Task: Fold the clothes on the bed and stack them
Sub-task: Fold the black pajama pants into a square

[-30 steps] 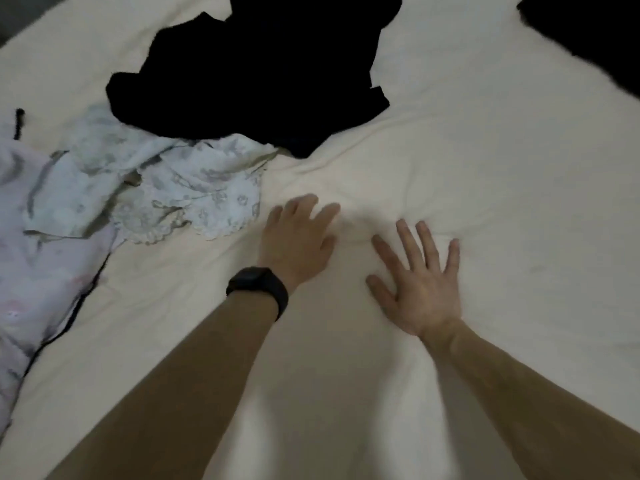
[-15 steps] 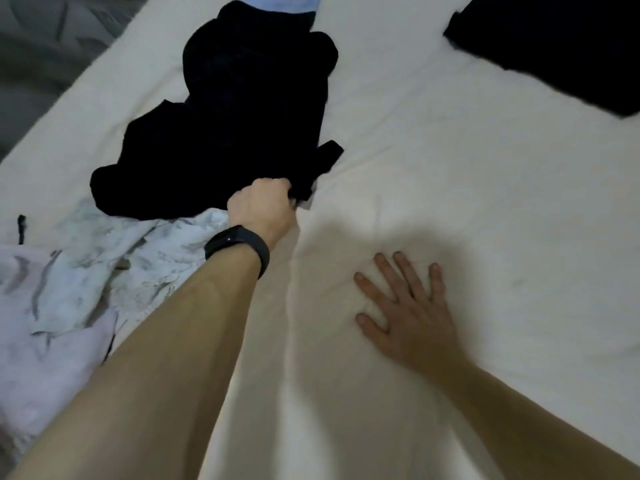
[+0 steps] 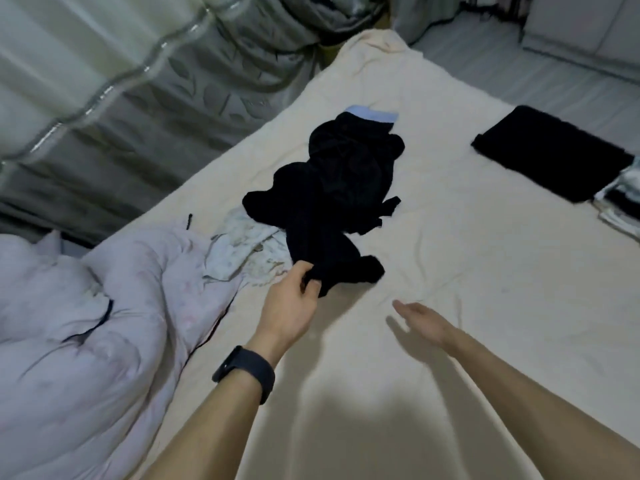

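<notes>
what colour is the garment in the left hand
Plain black garment, its near end pinched by the left hand; the head view shows it best.

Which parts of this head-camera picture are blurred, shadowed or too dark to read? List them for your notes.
Head view: the open right hand is smeared by motion blur, the left hand pinching the crumpled black garment is sharper; head view: that garment is so dark its folds barely show; head view: soft shadows of both arms fall on the cream bed sheet.
</notes>
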A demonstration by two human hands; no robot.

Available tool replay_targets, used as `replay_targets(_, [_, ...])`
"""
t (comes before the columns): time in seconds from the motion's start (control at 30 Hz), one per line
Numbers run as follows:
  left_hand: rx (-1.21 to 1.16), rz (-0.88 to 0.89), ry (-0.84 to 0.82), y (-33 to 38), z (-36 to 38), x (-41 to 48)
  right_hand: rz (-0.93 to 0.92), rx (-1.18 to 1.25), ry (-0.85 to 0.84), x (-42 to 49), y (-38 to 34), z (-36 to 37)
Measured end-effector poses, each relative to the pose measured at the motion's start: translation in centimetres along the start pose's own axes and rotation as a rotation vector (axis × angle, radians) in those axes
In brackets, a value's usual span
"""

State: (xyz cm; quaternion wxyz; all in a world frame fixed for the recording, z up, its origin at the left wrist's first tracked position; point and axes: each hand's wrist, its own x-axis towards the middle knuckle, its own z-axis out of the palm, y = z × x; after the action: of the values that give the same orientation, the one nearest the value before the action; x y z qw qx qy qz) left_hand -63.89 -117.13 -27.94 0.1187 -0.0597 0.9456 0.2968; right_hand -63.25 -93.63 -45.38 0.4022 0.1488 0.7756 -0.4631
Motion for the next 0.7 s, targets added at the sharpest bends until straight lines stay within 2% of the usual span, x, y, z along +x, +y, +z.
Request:
replay_targets(0.1, [-0.174,-0.062,-0.035,-0.3,-0.8,-6.1,-0.059,0.383,0.023,-8.3,-1.1,2.3])
replay_targets(0.17, [-0.289,-0.098,-0.075,-1.0,-1.5,-10.5,-0.105,0.501,-0.004,-13.5,-2.2,4.1])
replay_targets(0.23, [-0.387,-0.11,-0.09,-1.7,-2.2,-15.0,-0.163,0.513,-0.06,-18.3,-3.1,6.0])
replay_targets(0.37, [-0.555,-0.134,-0.094,-3.5,-4.1,-22.7,-0.362,0.287,-0.197,-26.5,-5.3,10.9])
replay_targets(0.43, [-0.598,-0.142,-0.089,-4.6,-5.1,-25.8,-0.453,0.184,-0.197,-29.1,-5.8,13.6])
replay_targets(0.63, [-0.719,-0.138,0.025,-10.4,-9.8,-35.4,-0.652,-0.148,0.07,-37.2,-7.7,22.6])
replay_targets(0.7, [-0.799,-0.144,0.059,-12.7,-11.4,-39.0,-0.676,-0.18,0.17,-39.4,-8.5,25.1])
